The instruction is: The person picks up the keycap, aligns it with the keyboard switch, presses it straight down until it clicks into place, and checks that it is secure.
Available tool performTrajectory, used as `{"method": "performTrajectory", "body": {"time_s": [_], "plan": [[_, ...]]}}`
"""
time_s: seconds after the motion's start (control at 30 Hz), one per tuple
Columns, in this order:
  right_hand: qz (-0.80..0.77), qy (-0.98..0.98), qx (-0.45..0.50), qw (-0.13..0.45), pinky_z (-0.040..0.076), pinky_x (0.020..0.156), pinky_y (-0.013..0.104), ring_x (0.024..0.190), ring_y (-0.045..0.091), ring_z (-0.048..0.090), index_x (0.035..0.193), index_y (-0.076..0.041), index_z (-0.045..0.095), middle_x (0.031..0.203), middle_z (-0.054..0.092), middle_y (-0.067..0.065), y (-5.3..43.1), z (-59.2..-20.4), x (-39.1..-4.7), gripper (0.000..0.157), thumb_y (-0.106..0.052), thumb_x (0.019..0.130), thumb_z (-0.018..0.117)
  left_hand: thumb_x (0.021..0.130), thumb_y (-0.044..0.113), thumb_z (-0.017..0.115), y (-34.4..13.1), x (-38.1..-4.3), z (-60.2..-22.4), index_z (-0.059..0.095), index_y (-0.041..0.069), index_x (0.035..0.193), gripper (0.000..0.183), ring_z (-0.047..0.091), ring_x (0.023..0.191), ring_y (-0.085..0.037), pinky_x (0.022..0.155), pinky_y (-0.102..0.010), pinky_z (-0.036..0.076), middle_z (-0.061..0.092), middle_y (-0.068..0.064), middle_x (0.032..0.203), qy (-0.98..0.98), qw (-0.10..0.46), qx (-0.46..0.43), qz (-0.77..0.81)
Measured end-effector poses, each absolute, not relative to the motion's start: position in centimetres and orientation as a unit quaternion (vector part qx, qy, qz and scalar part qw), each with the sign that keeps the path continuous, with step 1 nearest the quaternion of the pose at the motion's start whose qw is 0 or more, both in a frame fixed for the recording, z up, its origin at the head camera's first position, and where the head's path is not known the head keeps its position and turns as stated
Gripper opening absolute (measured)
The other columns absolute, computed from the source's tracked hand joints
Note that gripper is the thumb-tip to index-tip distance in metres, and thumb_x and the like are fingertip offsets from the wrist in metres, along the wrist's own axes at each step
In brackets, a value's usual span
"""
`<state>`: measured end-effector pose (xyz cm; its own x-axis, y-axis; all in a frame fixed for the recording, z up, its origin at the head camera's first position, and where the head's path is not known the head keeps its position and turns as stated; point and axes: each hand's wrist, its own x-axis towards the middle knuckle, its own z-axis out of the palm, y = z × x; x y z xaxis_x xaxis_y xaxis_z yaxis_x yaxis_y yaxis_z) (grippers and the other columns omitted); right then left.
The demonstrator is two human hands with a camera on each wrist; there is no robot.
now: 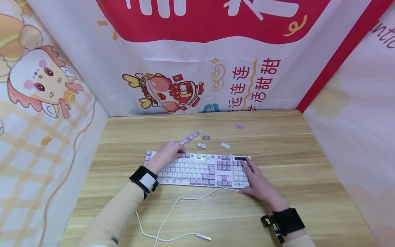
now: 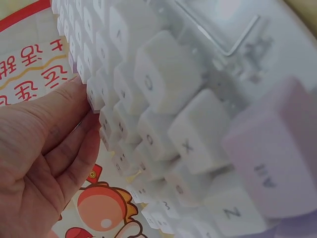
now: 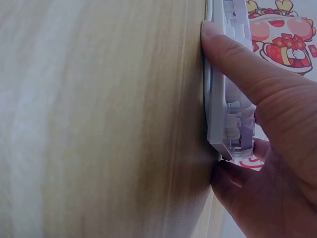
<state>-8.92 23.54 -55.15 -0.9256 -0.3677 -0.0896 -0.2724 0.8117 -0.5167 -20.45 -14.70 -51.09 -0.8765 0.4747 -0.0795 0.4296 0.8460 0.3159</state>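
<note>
A white and lavender keyboard (image 1: 202, 169) lies flat on the wooden table, with bare switch spots showing along its top row and beneath the letter keys. Over the upper left part of that row is my left hand (image 1: 166, 155), fingers bent down beside a lavender keycap (image 1: 187, 155). Its fingertips are hidden behind the keys in the left wrist view, so I cannot tell whether they pinch a keycap. At the keyboard's right end my right hand (image 1: 260, 183) grips the frame. Its thumb (image 3: 233, 54) presses the near edge while the fingers reach across to the far corner.
Behind the keyboard lie a lavender key strip (image 1: 189, 138), a pair of lavender keycaps (image 1: 206, 137), small white keycaps (image 1: 201, 145), a longer white piece (image 1: 225, 145) and a lavender piece (image 1: 239, 127). A white cable (image 1: 182, 198) curls in front, ending in a plug (image 1: 203, 236).
</note>
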Motion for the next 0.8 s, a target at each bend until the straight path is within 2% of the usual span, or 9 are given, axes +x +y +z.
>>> {"method": "performTrajectory", "body": {"time_s": [0.17,0.37,0.6,0.8], "plan": [[-0.258,0.948,-0.164,0.091,0.038,0.112,0.061,0.145,0.051,0.029,0.159,-0.008,0.021,0.166,0.009,0.025,23.55,-55.11,-8.97,0.11,-0.032,0.075,0.088,0.088,0.018,0.077,-14.76,-20.38,-51.13,0.077,0.021,0.098,0.011,0.07,0.088,-0.014,0.083,-0.032,0.057,0.076,0.002,0.094,0.957,0.07,0.235,0.154],[-0.257,0.949,-0.163,0.09,0.038,0.112,0.061,0.144,0.051,0.03,0.159,-0.008,0.022,0.166,0.01,0.024,23.58,-55.23,-8.92,0.111,-0.032,0.073,0.089,0.088,0.016,0.077,-14.78,-20.13,-51.06,0.076,0.022,0.1,0.014,0.07,0.091,-0.014,0.085,-0.033,0.058,0.076,0.002,0.096,0.955,0.086,0.217,0.181],[-0.257,0.948,-0.168,0.085,0.039,0.112,0.06,0.144,0.051,0.03,0.158,-0.007,0.023,0.165,0.01,0.025,23.72,-55.37,-8.78,0.11,-0.032,0.074,0.088,0.091,0.026,0.074,-14.57,-20.06,-50.6,0.076,0.024,0.103,0.012,0.068,0.089,-0.011,0.086,-0.034,0.056,0.074,0.005,0.095,0.954,0.116,0.19,0.2],[-0.259,0.946,-0.177,0.081,0.038,0.113,0.06,0.145,0.051,0.029,0.158,-0.007,0.022,0.165,0.01,0.025,23.72,-55.22,-8.74,0.11,-0.033,0.074,0.088,0.095,0.026,0.069,-14.7,-20.13,-50.32,0.075,0.021,0.11,0.017,0.068,0.093,-0.013,0.087,-0.035,0.056,0.074,0.002,0.102,0.956,0.122,0.18,0.198]]}}
